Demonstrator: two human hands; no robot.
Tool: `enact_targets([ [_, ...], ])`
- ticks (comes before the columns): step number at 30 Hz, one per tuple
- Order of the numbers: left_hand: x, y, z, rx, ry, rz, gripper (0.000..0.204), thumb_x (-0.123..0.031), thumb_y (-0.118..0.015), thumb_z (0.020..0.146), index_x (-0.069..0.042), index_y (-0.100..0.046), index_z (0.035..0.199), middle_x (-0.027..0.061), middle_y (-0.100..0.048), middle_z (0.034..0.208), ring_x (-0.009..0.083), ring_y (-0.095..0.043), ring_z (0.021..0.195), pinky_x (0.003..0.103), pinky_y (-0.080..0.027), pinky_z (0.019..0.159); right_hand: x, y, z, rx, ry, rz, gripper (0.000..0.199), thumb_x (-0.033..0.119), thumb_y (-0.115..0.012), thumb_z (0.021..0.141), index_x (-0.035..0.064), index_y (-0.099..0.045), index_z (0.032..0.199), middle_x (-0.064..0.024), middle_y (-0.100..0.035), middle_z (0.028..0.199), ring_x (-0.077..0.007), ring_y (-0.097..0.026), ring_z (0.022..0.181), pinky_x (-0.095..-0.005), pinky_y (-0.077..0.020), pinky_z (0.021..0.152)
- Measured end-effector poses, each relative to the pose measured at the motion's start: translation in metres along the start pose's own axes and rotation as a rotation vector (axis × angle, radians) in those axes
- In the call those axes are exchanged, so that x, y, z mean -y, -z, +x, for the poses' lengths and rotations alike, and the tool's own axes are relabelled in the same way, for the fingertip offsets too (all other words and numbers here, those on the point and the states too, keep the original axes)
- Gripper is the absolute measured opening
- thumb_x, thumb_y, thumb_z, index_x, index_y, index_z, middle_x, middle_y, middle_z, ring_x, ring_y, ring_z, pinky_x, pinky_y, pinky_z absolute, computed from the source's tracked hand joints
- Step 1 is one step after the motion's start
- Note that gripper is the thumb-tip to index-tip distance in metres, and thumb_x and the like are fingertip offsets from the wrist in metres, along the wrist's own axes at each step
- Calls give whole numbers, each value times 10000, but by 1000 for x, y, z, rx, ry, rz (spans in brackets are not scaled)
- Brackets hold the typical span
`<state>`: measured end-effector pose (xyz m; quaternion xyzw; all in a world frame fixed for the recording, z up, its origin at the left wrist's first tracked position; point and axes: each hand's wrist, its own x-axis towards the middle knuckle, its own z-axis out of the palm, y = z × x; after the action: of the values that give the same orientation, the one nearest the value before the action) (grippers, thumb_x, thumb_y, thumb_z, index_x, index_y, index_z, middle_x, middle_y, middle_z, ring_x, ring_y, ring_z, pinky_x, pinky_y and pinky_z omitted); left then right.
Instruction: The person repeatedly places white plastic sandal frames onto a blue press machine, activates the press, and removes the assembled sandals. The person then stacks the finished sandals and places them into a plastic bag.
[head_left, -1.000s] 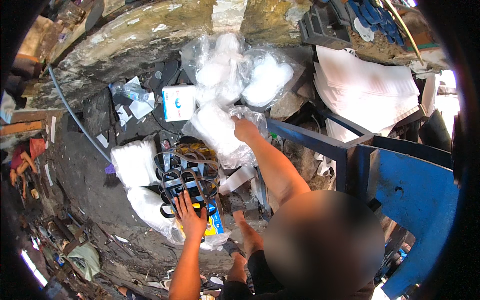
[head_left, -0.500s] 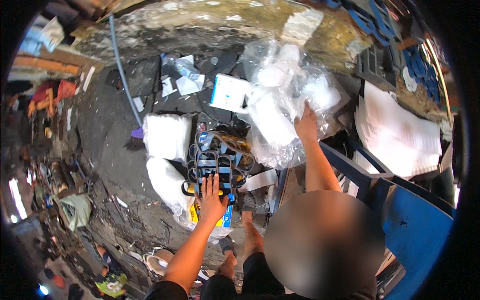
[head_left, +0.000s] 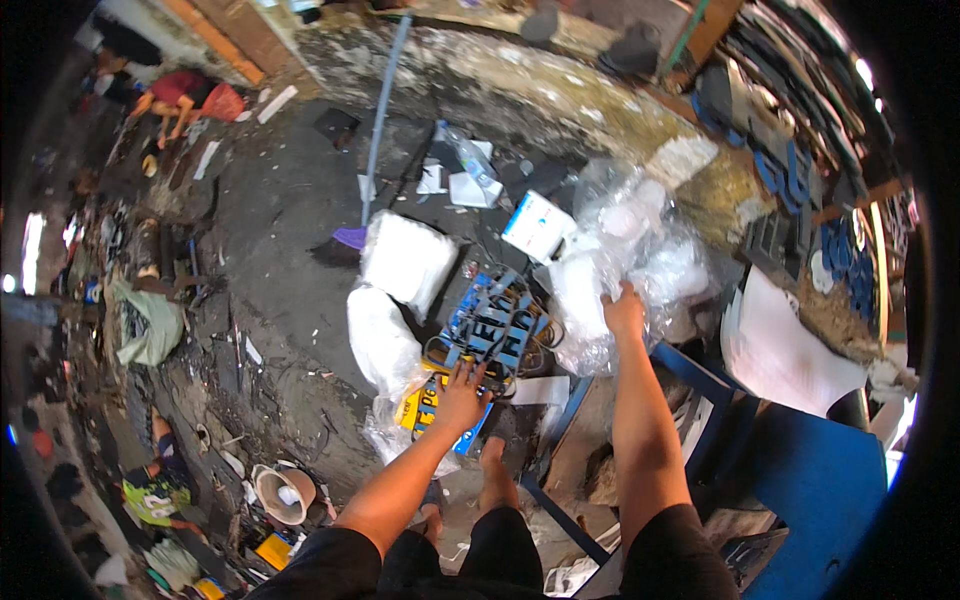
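Observation:
My left hand [head_left: 464, 395] lies with fingers spread on the near end of a pile of blue and black strap pieces [head_left: 492, 322], by a yellow and blue printed packet [head_left: 424, 408]. My right hand [head_left: 624, 312] is at the near side of a big clear plastic bag [head_left: 590, 345], its fingers bent into the film. White contents [head_left: 580, 285] show through the bag; its folds partly hide my fingertips. Left of the straps are a white wrapped bundle [head_left: 408, 262] and a longer white plastic-wrapped bundle [head_left: 383, 335].
A white and blue box [head_left: 538, 226] lies beyond the straps. A purple broom [head_left: 350, 237] with a grey handle leans at the far wall. White sheets [head_left: 785, 340] and a blue metal frame [head_left: 800, 480] stand at my right. Two people [head_left: 155, 495] [head_left: 185, 95] are at the left.
My view has swung, so the scene sits further right in the picture. My right hand has moved leftward and nearer across the bag. The left hand stays on the strap pile.

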<state>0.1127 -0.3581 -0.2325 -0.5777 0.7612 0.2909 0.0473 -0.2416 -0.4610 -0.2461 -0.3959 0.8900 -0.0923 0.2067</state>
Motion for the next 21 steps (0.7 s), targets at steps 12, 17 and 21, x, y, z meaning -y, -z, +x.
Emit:
enact_targets([
  [12, 147, 8, -225, 145, 234, -124, 588, -436, -553, 929, -191, -431, 1449, 75, -403, 1515, 316, -300, 1431, 649, -263, 1089, 11, -38, -258, 28, 131, 98, 526, 327, -733, 791, -2, -596, 1177, -228, -662, 1100, -384, -629, 1047, -435, -489, 912],
  [17, 242, 8, -345, 107, 361, -209, 578, -417, -598, 900, -161, -494, 1407, 122, -514, 1418, 358, -422, 1351, 573, -343, 1080, -7, -66, -396, 224, 149, 125, 477, 299, -739, 794, -2, -608, 1139, -201, -672, 974, -331, -656, 936, -420, -508, 841],
  [21, 319, -24, -424, 287, 601, -78, 534, -409, -598, 874, -142, -564, 1335, 182, -571, 1341, 338, -526, 1265, 507, -406, 1047, -108, -142, -464, -10, 516, -38, 407, 274, -728, 801, 4, -602, 1078, -180, -665, 888, -305, -655, 839, -414, -510, 780],
])
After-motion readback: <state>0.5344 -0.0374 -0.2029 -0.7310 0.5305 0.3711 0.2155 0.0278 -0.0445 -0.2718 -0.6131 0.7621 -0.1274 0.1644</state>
